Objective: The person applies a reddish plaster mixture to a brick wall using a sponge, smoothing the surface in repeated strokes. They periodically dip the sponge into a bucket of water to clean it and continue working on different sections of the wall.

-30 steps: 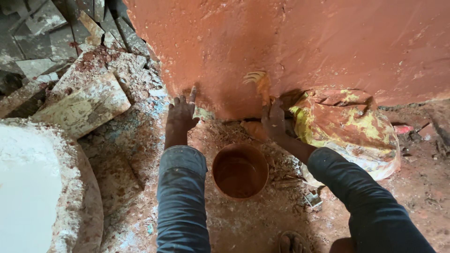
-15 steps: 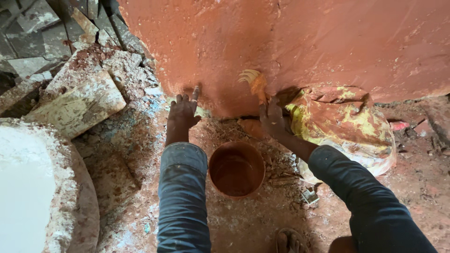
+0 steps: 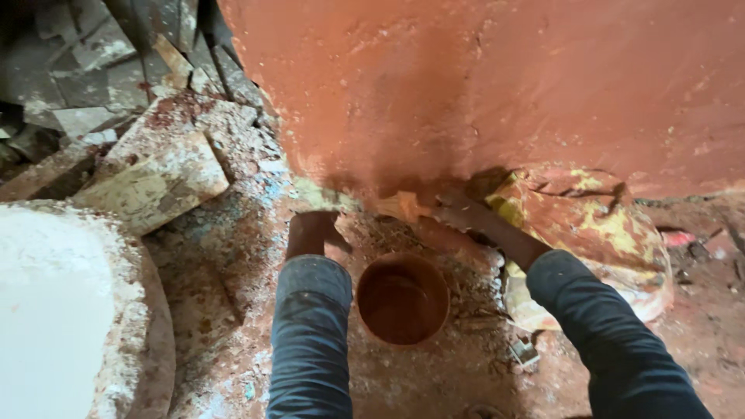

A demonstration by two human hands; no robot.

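A red-brown painted wall [image 3: 504,85] fills the upper right. My right hand [image 3: 458,211] holds a yellowish paint-soaked rag [image 3: 403,206] against the very bottom of the wall, near the floor. My left hand [image 3: 314,231] rests on the dirty floor to the left of it, fingers curled under, holding nothing that I can see. Between my two dark blue sleeves stands a small round pot [image 3: 402,299] with red-brown paint inside.
A paint-stained sack or bag [image 3: 605,233] lies against the wall at right. A white-coated round drum [image 3: 70,310] stands at lower left. Broken slabs and rubble [image 3: 151,182] are heaped at upper left. The floor is spattered with paint.
My right hand has dropped with the rag from higher on the wall to its base. My left hand has come off the wall's foot and down to the floor.
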